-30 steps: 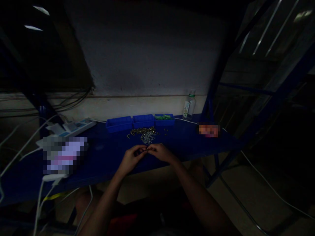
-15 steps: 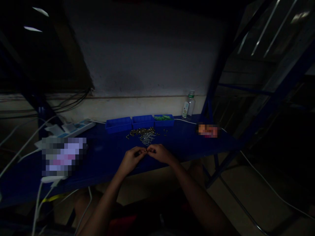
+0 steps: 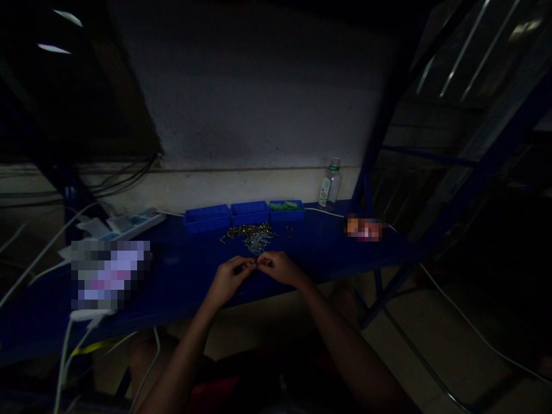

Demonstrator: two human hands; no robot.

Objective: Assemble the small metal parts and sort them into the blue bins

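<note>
My left hand (image 3: pixel 230 277) and my right hand (image 3: pixel 279 267) meet fingertip to fingertip above the near part of a blue table (image 3: pixel 181 276). Both hands are pinched closed on something tiny between them; the light is too dim to name it. Just beyond the fingers lies a pile of small brass and silver metal parts (image 3: pixel 253 234). Behind the pile stand three blue trays in a row (image 3: pixel 242 214); the right one holds green pieces (image 3: pixel 285 205).
A clear plastic bottle (image 3: pixel 330 185) stands at the back right of the table. A white power strip (image 3: pixel 131 223) with cables lies at the back left. A blurred patch (image 3: pixel 107 271) sits on the left, another (image 3: pixel 364 227) on the right. Blue rack posts (image 3: pixel 452 195) rise on the right.
Both hands stay pinched together near the pile, shifting only slightly. Nothing else has moved.
</note>
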